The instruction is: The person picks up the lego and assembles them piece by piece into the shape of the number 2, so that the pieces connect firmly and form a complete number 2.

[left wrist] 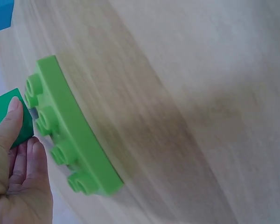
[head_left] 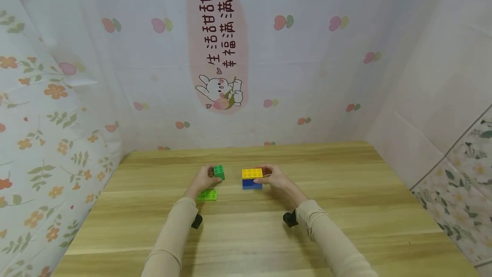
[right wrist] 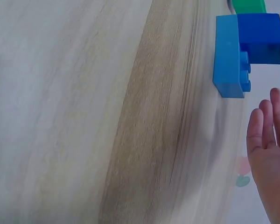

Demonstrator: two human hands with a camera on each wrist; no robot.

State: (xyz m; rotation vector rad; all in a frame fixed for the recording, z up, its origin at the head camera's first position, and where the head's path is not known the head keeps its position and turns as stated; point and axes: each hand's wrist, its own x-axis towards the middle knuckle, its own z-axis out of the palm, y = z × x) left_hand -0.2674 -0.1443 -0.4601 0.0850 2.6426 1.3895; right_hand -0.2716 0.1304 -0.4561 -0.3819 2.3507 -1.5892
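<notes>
My left hand (head_left: 203,180) pinches a small green toy building brick (head_left: 219,173), studs up, between thumb and fingers. Below that hand, a flat light-green brick (left wrist: 77,126) lies on the table; its studs show in the left wrist view. To the right stands a stack: a lighter blue brick (right wrist: 227,58) at the bottom, a dark blue brick (right wrist: 261,37) over one end of it, and a yellow brick (head_left: 251,173) on top. My right hand (head_left: 276,178) holds the yellow brick at its right end, thumb in front and fingers behind. An open gap shows under the yellow brick at that end.
The wooden table (head_left: 246,234) runs back to a printed cloth (head_left: 307,76) hanging behind it. Patterned cloth also hangs on the left and right. Black wrist mounts (head_left: 290,218) sit under both forearms.
</notes>
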